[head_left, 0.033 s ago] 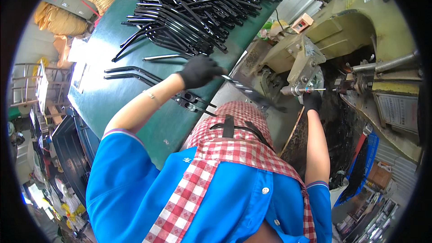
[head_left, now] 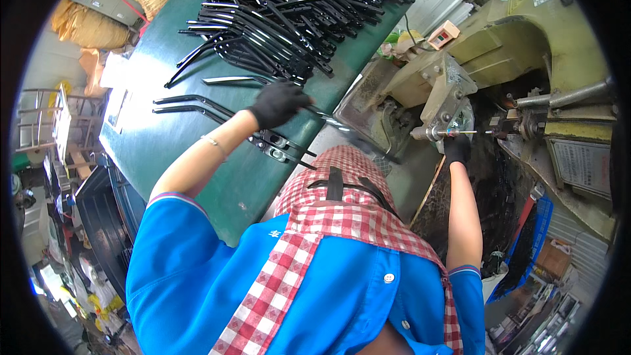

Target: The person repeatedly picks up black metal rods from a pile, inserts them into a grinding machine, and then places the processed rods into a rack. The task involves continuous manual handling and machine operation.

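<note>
- I have my left hand [head_left: 281,106] in a closed grip around a blurred black bar [head_left: 335,123].
- My right hand [head_left: 458,149] is at a metal spindle [head_left: 424,133]; I can't tell its grip.

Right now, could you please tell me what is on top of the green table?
A heap of black bars, plus bent black bars lying apart, partly hidden by the left forearm. Whatever the heap covers cannot be seen.

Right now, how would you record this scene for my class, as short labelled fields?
Left hand: black-gloved, holding a blurred black bar
Right hand: black-gloved, beside a thin rod; grip unclear
Table: green, bearing a heap of black bars
Machine: olive green, on the right
Clothing: blue shirt, red-and-white checked apron
</note>
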Demonstrator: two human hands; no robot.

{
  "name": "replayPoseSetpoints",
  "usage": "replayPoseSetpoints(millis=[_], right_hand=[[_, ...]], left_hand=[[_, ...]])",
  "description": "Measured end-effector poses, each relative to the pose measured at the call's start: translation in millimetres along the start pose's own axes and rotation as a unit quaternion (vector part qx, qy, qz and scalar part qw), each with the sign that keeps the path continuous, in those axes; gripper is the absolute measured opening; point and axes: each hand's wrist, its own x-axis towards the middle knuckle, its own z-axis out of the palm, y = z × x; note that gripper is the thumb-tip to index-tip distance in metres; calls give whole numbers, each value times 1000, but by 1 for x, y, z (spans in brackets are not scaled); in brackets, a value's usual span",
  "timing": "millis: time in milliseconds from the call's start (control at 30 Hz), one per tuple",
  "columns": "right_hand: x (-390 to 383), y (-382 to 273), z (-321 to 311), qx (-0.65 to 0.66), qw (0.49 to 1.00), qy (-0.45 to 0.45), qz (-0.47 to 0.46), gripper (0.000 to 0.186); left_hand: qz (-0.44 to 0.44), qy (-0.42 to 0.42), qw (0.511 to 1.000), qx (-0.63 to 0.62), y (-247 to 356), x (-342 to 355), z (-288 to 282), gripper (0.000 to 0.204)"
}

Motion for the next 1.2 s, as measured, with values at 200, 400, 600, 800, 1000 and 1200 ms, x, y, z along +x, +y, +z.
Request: replayPoseSetpoints(millis=[200, 400, 600, 800, 1000, 1200], right_hand=[[0, 17, 3, 62, 994, 31, -90, 27], [-1, 46, 1, 499, 866, 14, 17, 22], [-58, -66, -135, 693, 718, -61, -25, 21], [-55, -71, -141, 605, 791, -91, -25, 17], [-56, -73, -144, 656, 748, -101, 19, 16], [-12, 24, -1, 462, 881, 91, 48, 10]], left_hand=[[-277, 217, 935, 39, -62, -116, 34, 16], [-303, 257, 916, 58, -80, -70, 2, 18], [-173, 251, 945, 120, -118, 36, -53, 29], [-167, 18, 961, 221, -124, 103, -89, 46], [-199, -3, 959, 204, -127, 102, -91, 34], [-165, 105, 963, 183, -128, 91, -104, 26]])
